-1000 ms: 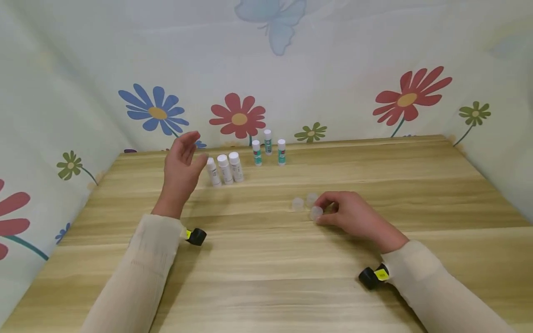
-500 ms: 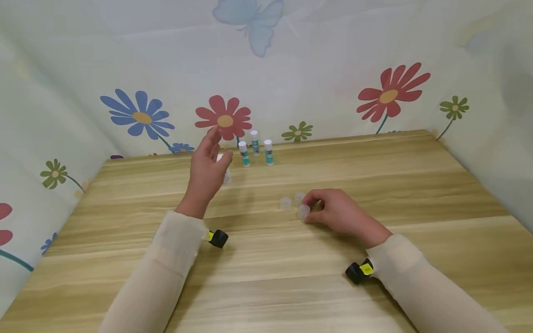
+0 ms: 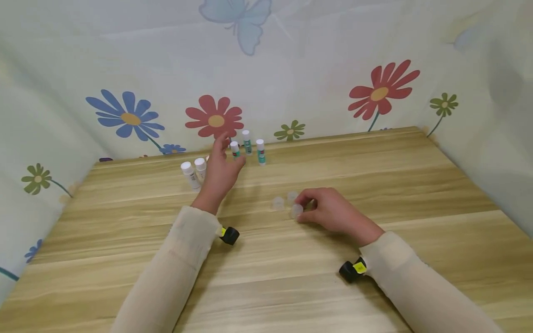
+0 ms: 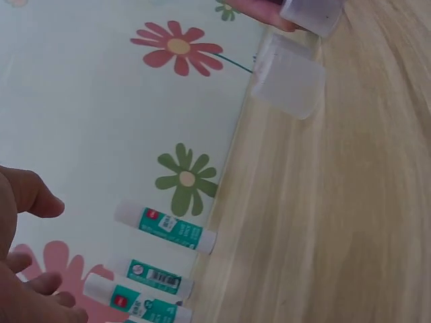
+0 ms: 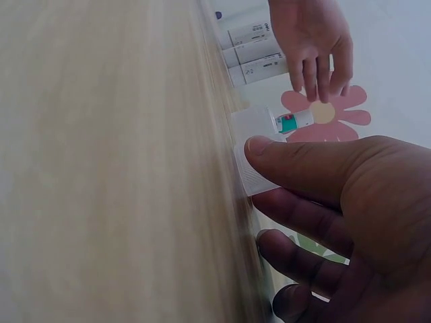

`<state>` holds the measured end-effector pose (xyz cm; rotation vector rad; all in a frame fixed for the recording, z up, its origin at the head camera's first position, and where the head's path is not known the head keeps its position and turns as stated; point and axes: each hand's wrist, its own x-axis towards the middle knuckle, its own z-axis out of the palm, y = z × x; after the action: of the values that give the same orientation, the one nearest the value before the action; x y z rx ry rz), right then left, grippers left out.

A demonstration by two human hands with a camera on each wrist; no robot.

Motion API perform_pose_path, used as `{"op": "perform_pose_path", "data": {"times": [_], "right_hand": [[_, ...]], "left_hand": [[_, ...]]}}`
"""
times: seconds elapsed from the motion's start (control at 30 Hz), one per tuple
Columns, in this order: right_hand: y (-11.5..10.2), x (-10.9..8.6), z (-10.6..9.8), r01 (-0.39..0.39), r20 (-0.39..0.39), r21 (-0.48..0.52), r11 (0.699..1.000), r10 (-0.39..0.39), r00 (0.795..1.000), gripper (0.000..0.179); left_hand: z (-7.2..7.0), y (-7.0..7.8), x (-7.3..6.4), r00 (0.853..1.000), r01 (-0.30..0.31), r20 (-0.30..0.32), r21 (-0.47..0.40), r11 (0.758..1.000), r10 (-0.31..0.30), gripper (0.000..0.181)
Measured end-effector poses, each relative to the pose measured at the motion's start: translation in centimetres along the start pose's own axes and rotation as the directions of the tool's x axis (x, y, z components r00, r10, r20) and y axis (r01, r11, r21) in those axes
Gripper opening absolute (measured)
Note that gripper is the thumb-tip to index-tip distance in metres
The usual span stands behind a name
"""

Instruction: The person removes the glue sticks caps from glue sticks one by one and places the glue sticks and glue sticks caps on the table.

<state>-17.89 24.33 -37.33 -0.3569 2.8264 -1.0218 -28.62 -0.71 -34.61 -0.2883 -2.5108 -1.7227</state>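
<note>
My right hand point(image 3: 333, 212) is pinching the nearest translucent container point(image 3: 297, 211). My left hand point(image 3: 221, 170) is hovering wide near the far glue sticks point(image 3: 261, 155).

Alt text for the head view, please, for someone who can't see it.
A right hand pinches one of three small translucent containers on a wood-grain table. The left hand, holding nothing, hovers by three teal-labelled sticks; white tubes stand to its left.

In the head view, the left hand point(image 3: 220, 171) partly hides one glue stick point(image 3: 235, 150), and we cannot read the tiny print on the white tubes point(image 3: 191, 177). We see a clear container point(image 4: 313, 13) cut off by the left wrist view's top edge.
</note>
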Motion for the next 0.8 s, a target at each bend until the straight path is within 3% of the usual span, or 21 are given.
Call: {"op": "perform_pose_path", "data": {"times": [0.37,0.63,0.8], "right_hand": [[0.0,0.3,0.2,-0.011,0.01,0.011,1.0,0.011,1.0,0.027],[-0.1,0.2,0.2,-0.02,0.01,0.008,1.0,0.02,1.0,0.027],[0.1,0.2,0.2,-0.019,0.007,0.004,1.0,0.019,1.0,0.026]], "left_hand": [[1.7,-0.5,1.1,0.994,0.081,-0.076,0.07,0.994,-0.076,0.082],[2.5,-1.8,2.1,0.991,0.079,-0.118,0.1,0.992,-0.067,0.072],[2.9,-2.6,2.6,0.991,0.096,-0.105,0.069,0.993,-0.088,0.064]]}}
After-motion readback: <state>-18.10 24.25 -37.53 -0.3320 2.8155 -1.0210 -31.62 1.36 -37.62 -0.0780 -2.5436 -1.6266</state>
